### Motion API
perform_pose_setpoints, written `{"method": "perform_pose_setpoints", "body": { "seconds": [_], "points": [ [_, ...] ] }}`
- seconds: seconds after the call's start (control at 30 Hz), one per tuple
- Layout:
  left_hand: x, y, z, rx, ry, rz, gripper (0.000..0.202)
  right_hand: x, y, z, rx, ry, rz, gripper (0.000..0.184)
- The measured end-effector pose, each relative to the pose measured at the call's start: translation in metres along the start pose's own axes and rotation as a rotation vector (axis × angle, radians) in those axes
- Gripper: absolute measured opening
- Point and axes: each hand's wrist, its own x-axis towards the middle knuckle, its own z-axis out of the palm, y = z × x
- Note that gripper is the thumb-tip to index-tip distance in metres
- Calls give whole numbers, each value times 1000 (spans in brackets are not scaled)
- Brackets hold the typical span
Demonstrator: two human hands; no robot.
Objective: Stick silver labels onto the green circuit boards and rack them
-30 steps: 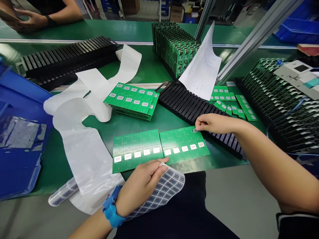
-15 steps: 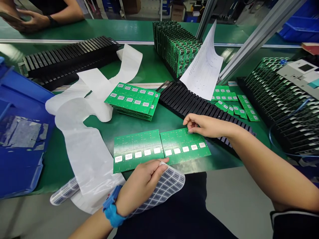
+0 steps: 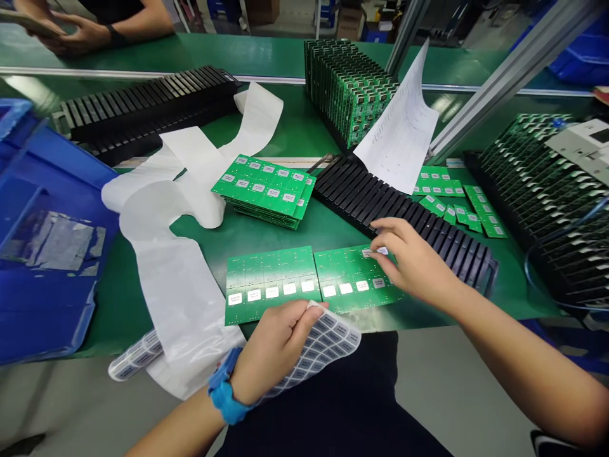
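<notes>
Two green circuit board panels lie side by side at the table's front edge, a left panel (image 3: 271, 270) and a right panel (image 3: 340, 263). White labels run along the lower row of both. My left hand (image 3: 280, 336) is closed, thumb and fingers pinching the edge of a sheet of silver-grey labels (image 3: 328, 343) just below the panels. My right hand (image 3: 412, 260) is over the right panel's upper right part, fingers curved and apart, nothing visible held. Beside its fingertips, a small label (image 3: 366, 253) sits on the upper row; the hand hides the panel's right end.
Behind the panels lies a stack of labelled boards (image 3: 266, 184). White backing paper (image 3: 166, 285) curls on the left near a blue bin (image 3: 42, 254). Black slotted racks (image 3: 352, 190), a printed paper (image 3: 399, 133) and racked boards (image 3: 352, 95) stand further back. Another person's hands (image 3: 80, 35) are top left.
My right hand has shifted slightly right and its fingers have spread, uncovering labels on the right panel's upper row. My left hand still grips the label sheet. The view has shifted slightly.
</notes>
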Motion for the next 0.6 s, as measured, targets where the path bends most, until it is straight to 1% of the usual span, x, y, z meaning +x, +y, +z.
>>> {"method": "perform_pose_setpoints", "body": {
  "seconds": [0.03, 0.07, 0.13, 0.17, 0.2, 0.27, 0.33, 0.37, 0.43, 0.47, 0.5, 0.6],
  "points": [
    [0, -1, 0, -6, 55, -9, 35, -6, -11, 2, 69, 47, 1, 4],
    [-1, -1, 0, -9, 108, -17, 36, -11, -22, 4, 169, 30, 3, 8],
    [-3, -3, -1, -5, 190, -19, 37, -19, -45, 12, 383, -109, 28, 20],
    [-4, -4, -2, -7, 215, -13, 37, -21, -55, 17, 461, -179, 61, 21],
    [-5, -5, -3, -13, 231, -6, 37, -22, -64, 21, 515, -219, 106, 19],
    [-7, -7, -5, -55, 240, 13, 31, -21, -77, 30, 574, -220, 202, 14],
    [-9, -9, -7, -127, 226, 54, 21, -18, -83, 35, 601, -199, 260, 15],
    [-10, -10, -8, -155, 221, 87, 19, -17, -84, 37, 608, -191, 269, 15],
    [-10, -12, -9, -170, 243, 145, 17, -16, -85, 38, 599, -194, 252, 15],
    [-9, -12, -8, -158, 269, 153, 13, -16, -85, 38, 584, -200, 233, 15],
    [-8, -13, -8, -140, 297, 142, 11, -16, -85, 37, 567, -209, 210, 15],
    [-5, -14, -7, -96, 366, 60, 17, -18, -85, 37, 551, -248, 184, 17]
  ]
}}
